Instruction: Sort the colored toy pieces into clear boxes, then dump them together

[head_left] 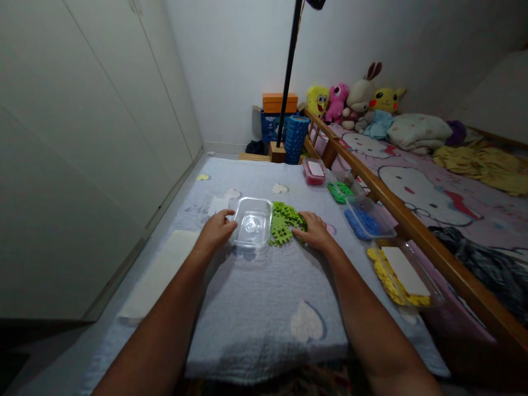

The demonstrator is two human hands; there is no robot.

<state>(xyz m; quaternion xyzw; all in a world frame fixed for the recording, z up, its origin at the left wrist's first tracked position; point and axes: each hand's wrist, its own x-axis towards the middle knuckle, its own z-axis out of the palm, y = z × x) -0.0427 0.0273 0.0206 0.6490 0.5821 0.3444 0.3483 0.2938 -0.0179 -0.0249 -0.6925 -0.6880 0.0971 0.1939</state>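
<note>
A clear plastic container (253, 236) stands on the cloth-covered table, with no pieces visible inside it. My left hand (215, 234) is at its left side, thumb and fingers apart, fingertips close to the rim; whether they touch it I cannot tell. Right beside the container lies a pile of light-green interlocking plastic pieces (281, 225), some joined into a flat sheet. My right hand (313, 231) curves around the pile's right edge with thumb and fingers spread, touching the pieces and hiding some of them.
Along the table's right side stand tubs of red pieces (314, 177), green pieces (340, 192), blue pieces (363, 223) and yellow pieces (381, 275). A folded white cloth (160, 275) lies at left. A wooden bed rail (396, 214) borders the right; a black pole (289, 71) rises behind.
</note>
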